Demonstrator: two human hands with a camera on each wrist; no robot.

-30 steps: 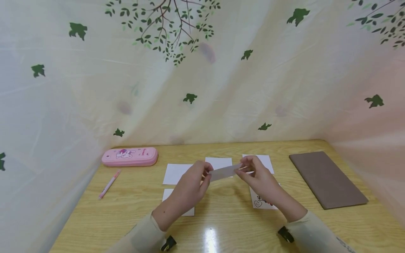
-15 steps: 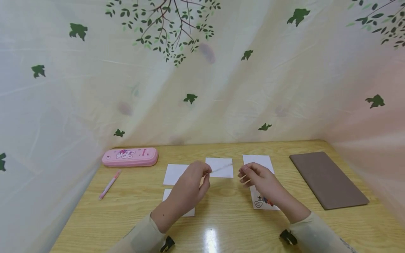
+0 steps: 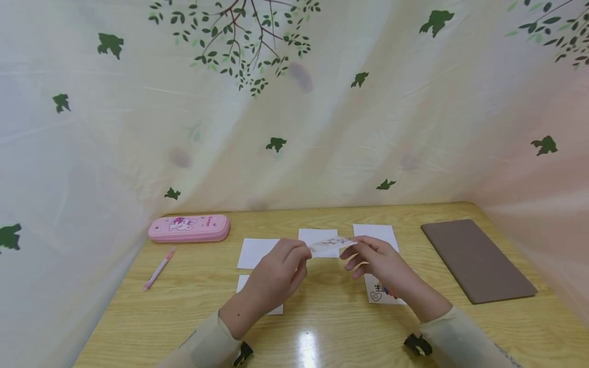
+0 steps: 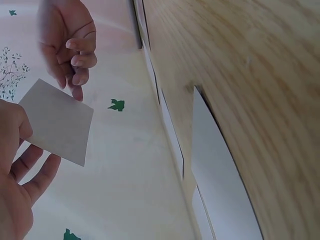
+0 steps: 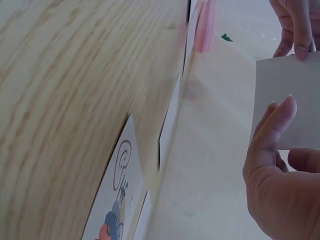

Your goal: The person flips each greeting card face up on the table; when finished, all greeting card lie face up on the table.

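Left hand [image 3: 278,268]: thumb and fingers pinch one end of the held card [image 3: 327,246]. Right hand [image 3: 382,259]: fingers bent loosely and spread, no grip seen; whether the tips touch the card's opposite end cannot be told.

Held card: raised above the table [image 3: 340,319], tilted, patterned face up, plain face down.

With the held card as clock centre in the head view:
- 12 o'clock, partly overlapped in view: middle card [image 3: 313,234].
- 2 to 3 o'clock: far right card [image 3: 377,232].
- 4 o'clock: printed card [image 3: 379,295], partly hidden by the right hand.
- 8 o'clock: near left card [image 3: 243,281], mostly covered in view.
- 9 o'clock: far left card [image 3: 254,253]; beyond it, pen [image 3: 158,269] and pencil case [image 3: 188,228].
- 3 o'clock, well apart: brown folder [image 3: 478,261].

Status, by judgement: one laid card shows its drawing; handling of a second is under way, not yet set down; four show plain white.
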